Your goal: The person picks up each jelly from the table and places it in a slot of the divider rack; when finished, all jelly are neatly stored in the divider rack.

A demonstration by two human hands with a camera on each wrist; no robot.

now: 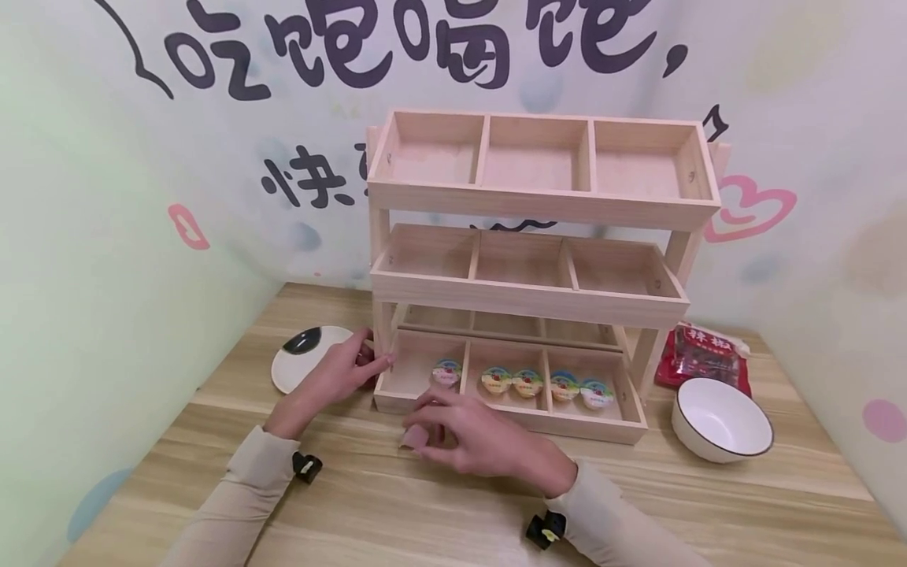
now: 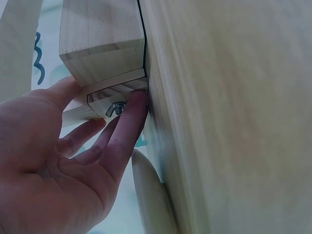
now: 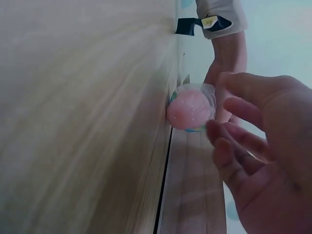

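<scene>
In the head view, a wooden three-tier rack [image 1: 418, 398] stands on the table. My left hand [image 1: 347, 368] grips the left end of its bottom tray. In the left wrist view, those fingers [image 2: 127, 129] touch the wood beside a wing nut [image 2: 117, 108]. A small jelly cup [image 3: 187, 109] with pink contents lies tilted on the table before the tray. My right hand [image 1: 476, 435] is beside this cup, fingers loosely bent and spread around its near side; firm contact is not visible. Several lidded jelly cups [image 1: 527, 383] sit in the bottom tray's compartments.
A white plate with a dark patch [image 1: 294, 370] lies behind my left hand. Right of the rack stands a white bowl [image 1: 723, 417], with red food packets [image 1: 705, 354] behind it. The rack's two upper trays [image 1: 542, 197] overhang the bottom one. Printed cloth walls surround the table.
</scene>
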